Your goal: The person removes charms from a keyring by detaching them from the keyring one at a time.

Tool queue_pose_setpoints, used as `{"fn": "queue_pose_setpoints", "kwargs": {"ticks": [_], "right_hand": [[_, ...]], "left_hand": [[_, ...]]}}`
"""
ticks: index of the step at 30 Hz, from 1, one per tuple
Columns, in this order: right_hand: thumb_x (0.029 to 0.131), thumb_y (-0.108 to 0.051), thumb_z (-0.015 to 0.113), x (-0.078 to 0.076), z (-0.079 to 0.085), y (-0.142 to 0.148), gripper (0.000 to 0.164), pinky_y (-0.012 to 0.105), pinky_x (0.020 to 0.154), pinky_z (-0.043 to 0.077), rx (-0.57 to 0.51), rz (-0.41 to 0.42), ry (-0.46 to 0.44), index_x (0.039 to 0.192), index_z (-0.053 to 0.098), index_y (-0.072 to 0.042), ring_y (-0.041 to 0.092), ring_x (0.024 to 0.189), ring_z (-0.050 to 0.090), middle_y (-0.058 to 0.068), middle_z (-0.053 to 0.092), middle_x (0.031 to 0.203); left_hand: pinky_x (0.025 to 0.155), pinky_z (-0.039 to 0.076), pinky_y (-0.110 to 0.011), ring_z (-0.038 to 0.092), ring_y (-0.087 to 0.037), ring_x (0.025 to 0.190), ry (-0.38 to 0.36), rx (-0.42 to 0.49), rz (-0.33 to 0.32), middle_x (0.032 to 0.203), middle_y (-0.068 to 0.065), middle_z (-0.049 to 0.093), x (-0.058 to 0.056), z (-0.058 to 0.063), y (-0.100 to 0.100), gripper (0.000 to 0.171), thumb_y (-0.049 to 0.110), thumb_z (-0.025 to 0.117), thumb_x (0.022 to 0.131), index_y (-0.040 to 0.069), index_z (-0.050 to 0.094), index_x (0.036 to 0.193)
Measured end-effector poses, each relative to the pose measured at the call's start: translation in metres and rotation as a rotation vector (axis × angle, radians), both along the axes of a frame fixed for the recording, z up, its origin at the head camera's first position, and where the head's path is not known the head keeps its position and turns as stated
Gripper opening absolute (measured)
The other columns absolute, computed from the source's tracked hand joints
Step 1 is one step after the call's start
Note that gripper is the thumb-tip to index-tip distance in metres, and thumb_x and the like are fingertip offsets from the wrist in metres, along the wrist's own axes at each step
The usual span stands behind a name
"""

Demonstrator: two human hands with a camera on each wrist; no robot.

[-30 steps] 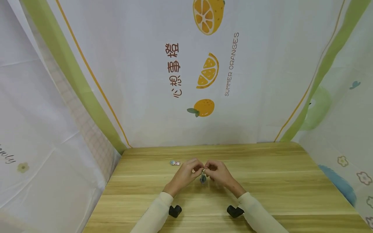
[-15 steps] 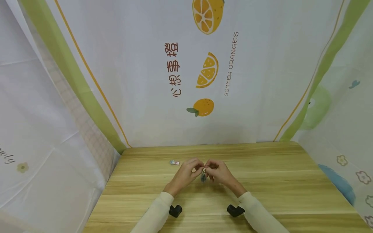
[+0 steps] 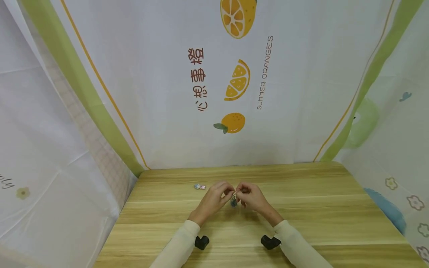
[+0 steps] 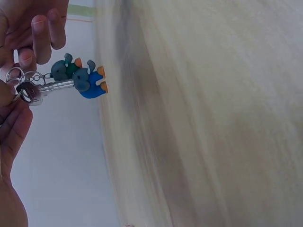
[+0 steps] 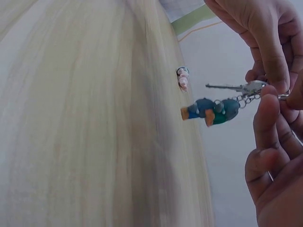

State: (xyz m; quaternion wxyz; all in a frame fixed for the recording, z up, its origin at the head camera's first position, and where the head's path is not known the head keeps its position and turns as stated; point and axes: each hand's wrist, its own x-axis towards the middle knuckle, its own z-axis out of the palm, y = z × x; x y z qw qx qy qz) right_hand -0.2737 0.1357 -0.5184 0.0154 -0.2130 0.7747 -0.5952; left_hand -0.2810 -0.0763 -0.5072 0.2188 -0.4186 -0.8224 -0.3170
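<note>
Left hand [image 3: 214,198] and right hand [image 3: 253,198] together, both pinching key ring [image 4: 14,68]; key [image 4: 57,86], blue-bodied figurine [image 4: 92,88], green-bodied figurine [image 4: 60,70] dangle above tabletop [image 3: 335,208]. Small trinket [image 3: 199,186] lies back-left.

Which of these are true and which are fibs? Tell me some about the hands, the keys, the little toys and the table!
1. The left hand and the right hand meet at the key ring. True.
2. The key is lying on the table. False: the key is up in the air, off the table.
3. Both dangling toys are red. False: there is a blue toy and a green toy.
4. Another little toy lies on the table, nearer the left hand. True.
5. The sleeves are black. False: the sleeves are pale cream.
6. The back cloth has orange fruit on it. True.
</note>
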Motion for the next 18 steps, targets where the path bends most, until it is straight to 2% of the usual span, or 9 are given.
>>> {"fn": "queue_pose_setpoints", "kwargs": {"ticks": [4,9,13,18], "right_hand": [[0.102,0.000,0.058,0.0009,0.0010,-0.0015,0.010,0.028,0.051,0.052,0.028,-0.038,-0.011,0.095,0.064,-0.001,0.011,0.052,0.055,0.020,0.070,0.079],[0.100,0.000,0.061,0.0012,0.0003,-0.0026,0.006,0.027,0.050,0.051,0.046,-0.081,-0.025,0.095,0.065,0.001,0.027,0.053,0.059,0.021,0.072,0.080],[0.104,-0.002,0.060,0.0006,-0.0001,-0.0009,0.008,0.029,0.051,0.052,0.050,-0.084,-0.044,0.099,0.065,0.001,0.034,0.054,0.061,0.024,0.074,0.083],[0.107,-0.006,0.059,-0.0028,-0.0020,0.0010,0.011,0.037,0.054,0.057,0.031,-0.097,-0.042,0.108,0.067,0.002,0.029,0.054,0.059,0.023,0.072,0.092]], "left_hand": [[0.078,0.059,-0.019,0.069,-0.013,0.088,0.040,-0.023,0.015,0.100,-0.002,0.070,-0.0005,-0.0023,0.0015,0.002,0.006,0.072,0.102,0.008,0.071,0.103],[0.079,0.059,-0.017,0.068,-0.014,0.091,0.082,-0.042,0.027,0.102,-0.001,0.069,-0.0007,-0.0037,0.0038,0.004,0.008,0.073,0.102,0.008,0.070,0.104],[0.076,0.058,-0.019,0.067,-0.013,0.091,0.009,-0.037,0.068,0.103,0.001,0.068,0.0012,-0.0029,0.0047,0.007,0.009,0.075,0.101,0.012,0.070,0.105],[0.078,0.059,-0.024,0.069,-0.011,0.092,-0.070,-0.022,0.127,0.102,0.002,0.071,0.0027,-0.0016,0.0041,0.004,0.012,0.073,0.102,0.014,0.072,0.105]]}}
